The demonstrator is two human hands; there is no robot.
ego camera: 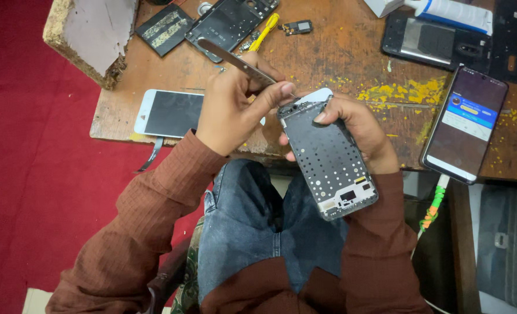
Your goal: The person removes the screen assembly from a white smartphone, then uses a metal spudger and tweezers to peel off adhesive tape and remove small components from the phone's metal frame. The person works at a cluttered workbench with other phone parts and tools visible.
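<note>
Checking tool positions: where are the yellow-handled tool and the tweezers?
Head view: yellow-handled tool lies top centre on the table, beside the black phone shell; tweezers in the left hand.

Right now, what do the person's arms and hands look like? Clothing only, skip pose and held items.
Both arms wear long sleeves of rust-brown fabric with a fine ribbed or checked weave, loose and creased, reaching the wrists. The left hand and right hand are bare: no gloves, and no rings, watch or wrist strap visible. Blue denim jeans show between the sleeves.

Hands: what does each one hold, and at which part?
The left hand grips metal tweezers near their tip end. The right hand holds an opened phone frame by its upper end, fingers over its edge.
</note>
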